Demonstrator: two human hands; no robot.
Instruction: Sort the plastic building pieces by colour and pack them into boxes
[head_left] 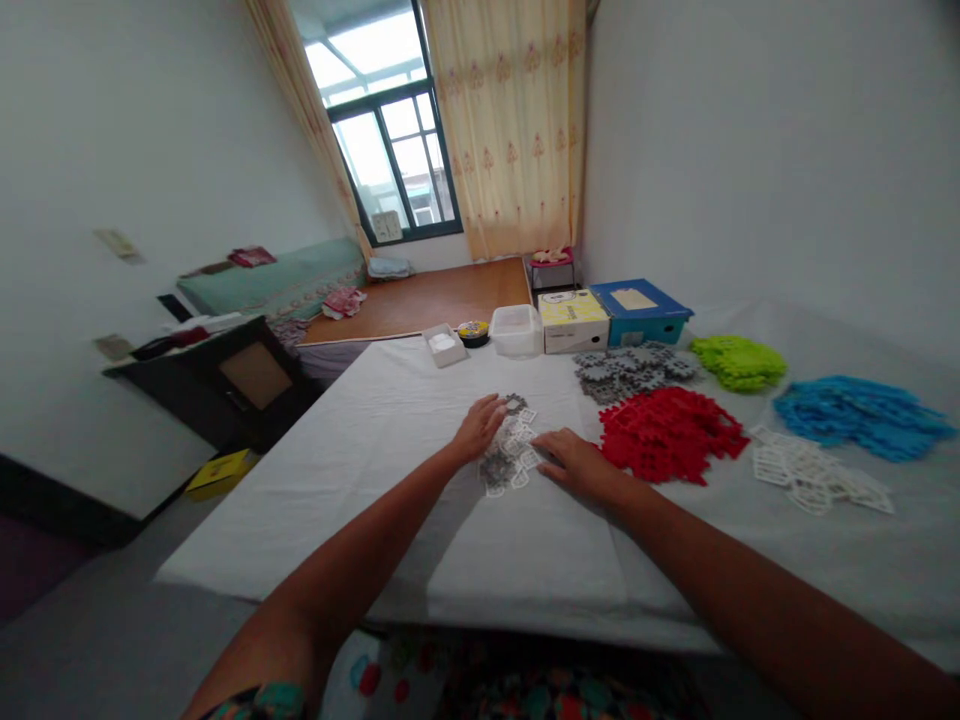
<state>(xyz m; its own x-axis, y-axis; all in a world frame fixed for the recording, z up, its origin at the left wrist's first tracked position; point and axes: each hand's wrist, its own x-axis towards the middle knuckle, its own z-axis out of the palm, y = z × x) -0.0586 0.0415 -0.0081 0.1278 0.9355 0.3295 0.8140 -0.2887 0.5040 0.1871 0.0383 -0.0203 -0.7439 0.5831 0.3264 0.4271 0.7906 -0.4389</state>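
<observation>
A small mixed pile of flat white and grey plastic pieces [511, 455] lies on the white-covered table, between my two hands. My left hand [480, 428] rests against the pile's left side, open with its fingers stretched forward. On the opposite side, my right hand [574, 460] is open, its thumb and index finger parted at the pile's edge. Just right of that hand spreads a heap of red notched pieces [667, 430]. Grey notched pieces [634, 370] are heaped behind the red ones. Farther right lie white openwork pieces [814, 470].
Lime-green pieces [739, 362] and blue pieces [862, 415] form heaps at the right. Along the back stand a small white box [444, 346], a black-and-yellow round container [473, 333], a clear plastic tub [516, 332], a yellow-and-white box [574, 322] and a blue box [641, 308].
</observation>
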